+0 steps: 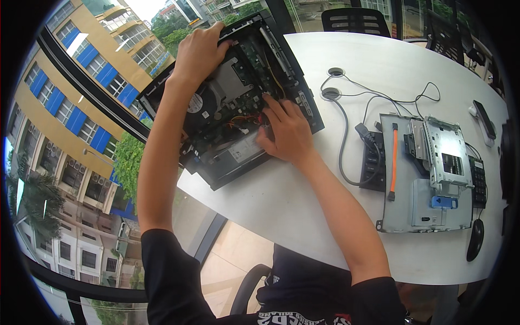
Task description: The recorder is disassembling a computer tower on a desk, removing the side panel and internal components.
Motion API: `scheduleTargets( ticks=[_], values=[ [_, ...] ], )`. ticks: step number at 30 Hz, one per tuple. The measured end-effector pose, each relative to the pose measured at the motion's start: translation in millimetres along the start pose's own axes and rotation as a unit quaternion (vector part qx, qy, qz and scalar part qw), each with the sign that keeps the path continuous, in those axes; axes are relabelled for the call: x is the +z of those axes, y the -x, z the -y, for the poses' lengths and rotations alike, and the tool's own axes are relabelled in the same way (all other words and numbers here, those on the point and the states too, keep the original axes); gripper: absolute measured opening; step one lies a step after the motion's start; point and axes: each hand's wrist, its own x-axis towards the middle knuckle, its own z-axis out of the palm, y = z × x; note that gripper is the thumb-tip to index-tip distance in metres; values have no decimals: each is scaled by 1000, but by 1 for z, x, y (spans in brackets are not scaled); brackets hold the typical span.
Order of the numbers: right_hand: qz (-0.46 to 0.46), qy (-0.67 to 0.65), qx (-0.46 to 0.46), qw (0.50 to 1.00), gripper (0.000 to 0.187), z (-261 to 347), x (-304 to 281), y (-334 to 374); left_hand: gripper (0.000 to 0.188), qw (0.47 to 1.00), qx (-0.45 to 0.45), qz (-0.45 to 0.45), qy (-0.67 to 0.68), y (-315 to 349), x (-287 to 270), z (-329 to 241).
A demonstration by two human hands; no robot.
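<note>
An open black desktop computer case (pixel 216 176) is tilted up at the far left side of the white table (pixel 260 208). Inside show a green circuit board (pixel 252 101), a round fan (pixel 196 103), a silver drive or power box (pixel 242 150) and a bunch of thin coloured wires (pixel 244 120). My left hand (pixel 197 54) is wrapped round the case's far edge, thumb inside. My right hand (pixel 290 130) reaches into the case beside the wires, index and middle fingers bent down on the board. A small red bit shows near its fingertips; what they pinch is hidden.
On the right lies a metal side panel (pixel 398 211) bearing a silver drive bracket (pixel 447 151) and an orange flat cable (pixel 394 157). Near it are a black power strip (pixel 374 168), grey cords (pixel 344 135), a keypad (pixel 478 181), a mouse (pixel 475 241) and a phone-like device (pixel 483 119).
</note>
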Motion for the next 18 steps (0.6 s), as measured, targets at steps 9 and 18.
scheduleTargets(
  ticks=[9,18],
  values=[
    [11,13,3,1000,43,-5,3,0,47,998,-44,-16,-52,-4,10,-6],
    [-1,9,2,1000,44,-3,2,-2,45,997,-51,-31,-43,-6,17,-1]
  ],
)
